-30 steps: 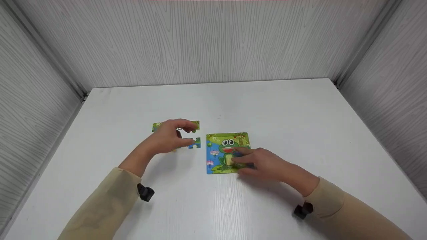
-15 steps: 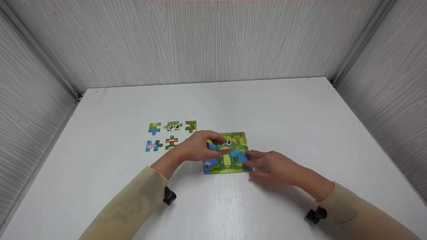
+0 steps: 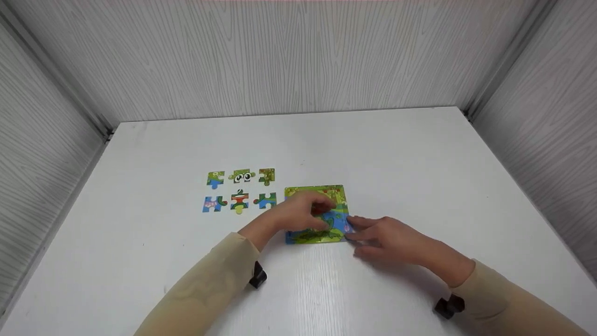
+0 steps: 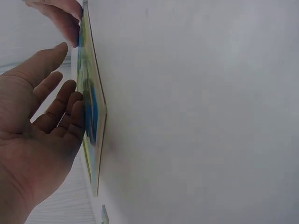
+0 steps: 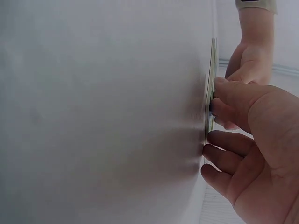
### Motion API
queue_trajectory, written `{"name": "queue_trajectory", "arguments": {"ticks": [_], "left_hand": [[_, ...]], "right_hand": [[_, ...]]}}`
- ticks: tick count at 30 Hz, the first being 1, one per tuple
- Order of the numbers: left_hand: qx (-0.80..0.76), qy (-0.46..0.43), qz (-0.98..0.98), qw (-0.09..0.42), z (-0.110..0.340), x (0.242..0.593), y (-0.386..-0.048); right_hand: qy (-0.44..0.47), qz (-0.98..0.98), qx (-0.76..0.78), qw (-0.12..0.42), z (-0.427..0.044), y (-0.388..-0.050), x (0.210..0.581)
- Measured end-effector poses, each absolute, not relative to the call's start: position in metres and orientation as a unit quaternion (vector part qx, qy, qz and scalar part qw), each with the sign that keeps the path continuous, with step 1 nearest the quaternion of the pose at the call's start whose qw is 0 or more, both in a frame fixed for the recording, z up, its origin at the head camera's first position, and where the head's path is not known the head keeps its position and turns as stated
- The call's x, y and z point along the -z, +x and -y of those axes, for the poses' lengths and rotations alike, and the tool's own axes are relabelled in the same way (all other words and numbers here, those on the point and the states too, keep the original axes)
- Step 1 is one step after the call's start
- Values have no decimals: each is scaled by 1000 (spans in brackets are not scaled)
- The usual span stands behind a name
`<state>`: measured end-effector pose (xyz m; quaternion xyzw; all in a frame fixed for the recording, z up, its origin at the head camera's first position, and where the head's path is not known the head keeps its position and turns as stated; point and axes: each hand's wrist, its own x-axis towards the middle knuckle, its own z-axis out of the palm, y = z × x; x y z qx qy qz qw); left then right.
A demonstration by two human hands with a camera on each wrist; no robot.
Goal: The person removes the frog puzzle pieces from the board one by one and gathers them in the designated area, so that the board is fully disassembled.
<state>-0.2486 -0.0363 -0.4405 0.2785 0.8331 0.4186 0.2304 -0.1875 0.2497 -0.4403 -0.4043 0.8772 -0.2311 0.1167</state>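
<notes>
Closest to the person, below both hands, are tan sleeves (image 3: pixel 214 270), each with a small black device (image 3: pixel 450 306) at its cuff; the right hand (image 3: pixel 392 238) lies with fingers fairly straight, their tips touching the right edge of a thin square puzzle board (image 3: pixel 335 223), just left of that hand; the left hand (image 3: pixel 294 212) is bent loosely over the board's left and middle, thumb and fingers apart, and whether its tips touch the surface I cannot tell.

The board is glossy, printed blue and bright green, with a yellow-green border and red dots along its far side; the left hand hides much of the picture.

Left of the left hand lie six loose pieces in two rows; the nearer row has a pink-flower piece (image 3: pixel 212 204), a red-mouth piece (image 3: pixel 239 200) and a blue-green piece (image 3: pixel 267 201); the farther row includes an eyes piece (image 3: pixel 242 177) in its middle; beyond everything, past the white tabletop (image 3: pixel 396 149), stands a pale grained panel (image 3: pixel 289 60).
</notes>
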Motion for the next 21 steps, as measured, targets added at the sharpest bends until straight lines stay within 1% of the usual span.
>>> {"name": "queue_trajectory", "arguments": {"ticks": [6, 21], "left_hand": [[-418, 287, -827, 244, 34, 446, -253], [-386, 336, -825, 240, 39, 449, -258]], "right_hand": [[-394, -880, 235, 127, -252, -188, 443], [-377, -884, 236, 145, -251, -186, 442]]}}
